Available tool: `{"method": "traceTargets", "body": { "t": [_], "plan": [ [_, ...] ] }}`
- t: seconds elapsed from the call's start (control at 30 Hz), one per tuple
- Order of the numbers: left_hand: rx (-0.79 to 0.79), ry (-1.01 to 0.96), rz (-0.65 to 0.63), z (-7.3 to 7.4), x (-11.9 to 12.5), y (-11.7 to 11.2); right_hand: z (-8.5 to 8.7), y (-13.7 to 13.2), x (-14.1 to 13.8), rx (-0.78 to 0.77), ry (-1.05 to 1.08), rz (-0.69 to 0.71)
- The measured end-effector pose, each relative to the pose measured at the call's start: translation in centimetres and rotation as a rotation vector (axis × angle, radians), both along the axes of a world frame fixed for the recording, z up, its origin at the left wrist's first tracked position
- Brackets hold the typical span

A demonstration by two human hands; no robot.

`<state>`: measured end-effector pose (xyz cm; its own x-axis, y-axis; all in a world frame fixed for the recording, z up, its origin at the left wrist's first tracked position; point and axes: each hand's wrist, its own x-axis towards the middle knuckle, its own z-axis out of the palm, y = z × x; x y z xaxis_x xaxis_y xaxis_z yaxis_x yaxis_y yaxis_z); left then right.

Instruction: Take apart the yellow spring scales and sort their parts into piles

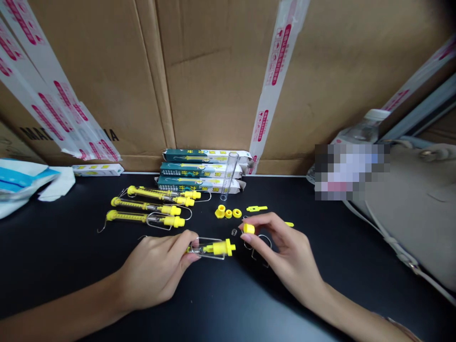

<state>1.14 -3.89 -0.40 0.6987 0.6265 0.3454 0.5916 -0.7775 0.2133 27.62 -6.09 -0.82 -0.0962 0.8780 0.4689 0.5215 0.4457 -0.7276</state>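
Observation:
My left hand is closed around the tube of a yellow-and-clear spring scale. Its yellow end and wire loop point right, while most of the tube is hidden in my fingers. Between thumb and fingers, my right hand pinches a small yellow cap, apart from the scale's end. A bent wire loop lies under my right hand, and a small coil spring is just left of it. Beyond are yellow ring-like fittings and a flat yellow strip.
Several spring scales lie on the black table at left. A clear tube leans or stands before stacked green-and-white boxes. Behind is a taped cardboard box. A bottle and beige bag are right; a blue-white packet is left.

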Motion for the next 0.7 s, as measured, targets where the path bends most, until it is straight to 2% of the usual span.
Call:
{"method": "traceTargets", "body": {
  "t": [0.1,0.23,0.43,0.7],
  "plan": [
    [0.023,-0.001,-0.018,0.3,0.2,0.0,0.5,1.0,-0.2,0.053,-0.106,-0.027],
    [0.041,-0.003,-0.032,0.5,0.3,0.1,0.5,3.2,-0.9,0.139,-0.179,0.057],
    [0.042,0.003,-0.023,0.3,0.2,-0.1,0.1,5.5,-1.9,0.099,-0.249,0.153],
    [0.080,0.009,-0.026,0.4,0.2,0.0,0.0,6.2,-4.0,0.073,-0.234,0.185]
  ]
}}
